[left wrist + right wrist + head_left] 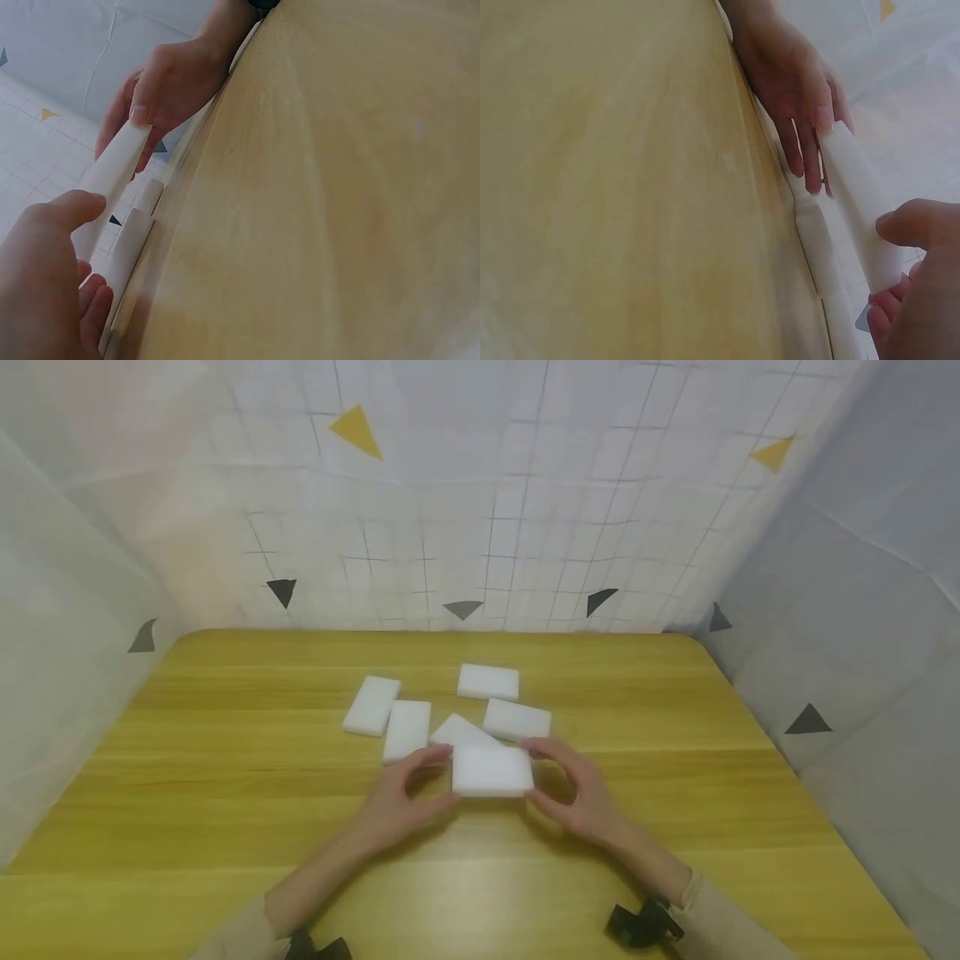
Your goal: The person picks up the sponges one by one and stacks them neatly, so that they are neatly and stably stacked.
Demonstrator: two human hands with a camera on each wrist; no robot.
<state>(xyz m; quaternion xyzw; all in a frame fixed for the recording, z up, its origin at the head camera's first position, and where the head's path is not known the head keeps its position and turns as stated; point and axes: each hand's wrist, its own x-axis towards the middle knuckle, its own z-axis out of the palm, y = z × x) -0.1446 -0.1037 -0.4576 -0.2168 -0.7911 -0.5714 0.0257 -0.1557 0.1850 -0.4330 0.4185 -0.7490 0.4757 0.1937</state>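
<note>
A white rectangular foam block (491, 771) is held between both hands, a little above the yellow table (225, 777). My left hand (444, 777) pinches its left end with thumb and fingers. My right hand (531, 774) pinches its right end the same way. In the left wrist view my thumb lies on the block (112, 176), and the right hand (161, 86) grips the far end. The right wrist view shows the block (859, 195) between the left hand's fingers (802, 142) and my right thumb.
Several more white blocks lie flat behind the hands: two at the left (372, 705) (407, 730), one at the back (487, 682), one at the right (517, 719), one partly under the held block (459, 730). Tiled-pattern sheets (480, 527) wall the table on three sides.
</note>
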